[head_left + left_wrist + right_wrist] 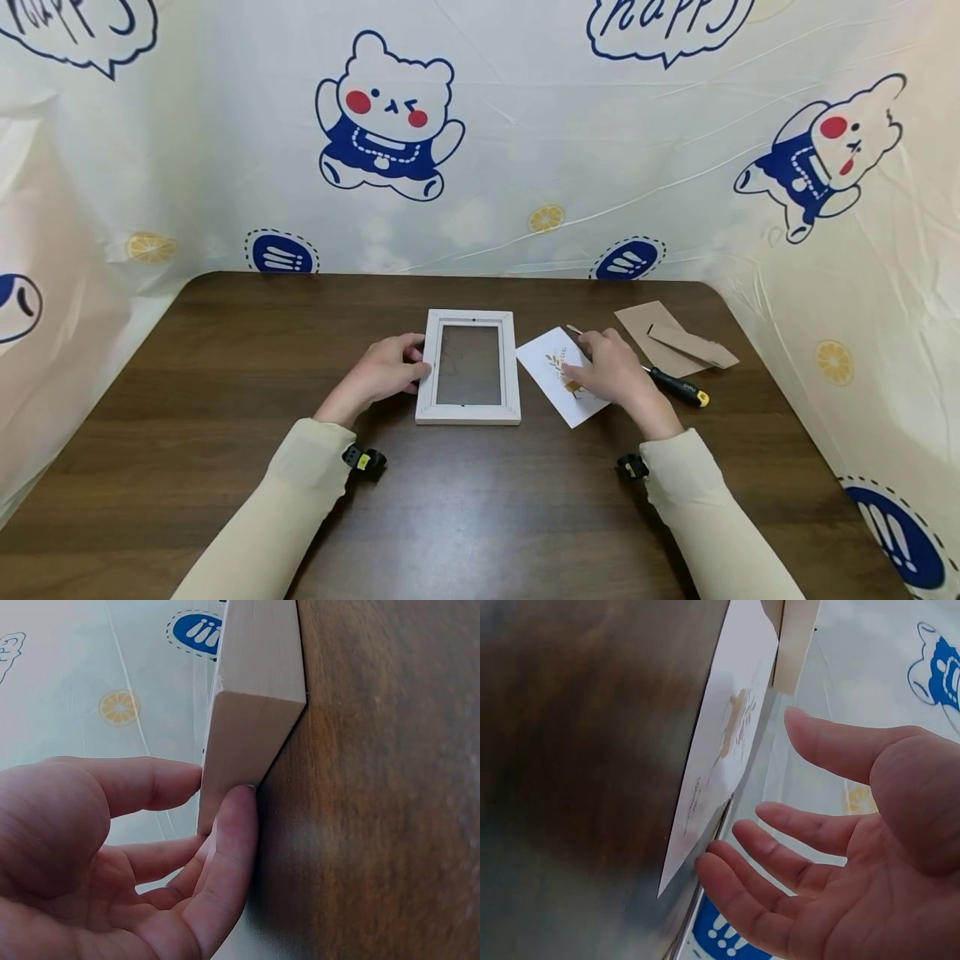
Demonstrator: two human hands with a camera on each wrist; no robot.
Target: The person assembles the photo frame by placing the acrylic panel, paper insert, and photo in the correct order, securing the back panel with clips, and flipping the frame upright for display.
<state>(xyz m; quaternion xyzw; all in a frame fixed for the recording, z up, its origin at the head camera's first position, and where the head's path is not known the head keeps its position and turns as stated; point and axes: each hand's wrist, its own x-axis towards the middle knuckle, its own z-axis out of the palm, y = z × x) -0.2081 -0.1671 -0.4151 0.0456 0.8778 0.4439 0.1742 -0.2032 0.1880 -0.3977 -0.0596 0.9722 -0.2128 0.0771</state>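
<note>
A white picture frame (pixel 468 414) lies face down or up, I cannot tell which, with a dark see-through middle. My left hand (pixel 381 367) pinches its left side, the thumb on the top face and fingers against the side wall, as the left wrist view shows on the pale frame edge (pixel 251 735). To the right lies a white card (pixel 550 377) with a small golden plant print. Over the card's right part is my right hand (pixel 613 367); in the right wrist view its fingers are loosely spread beside the card (pixel 716 750), holding nothing.
A screwdriver (pixel 678 387) with a black and yellow handle lies right of the card, its shaft passing partly behind the right hand. Beyond it is a brown backing board (pixel 652 325) with a stand flap (pixel 690 343). A patterned curtain (pixel 510 150) borders the brown table (pixel 300 317).
</note>
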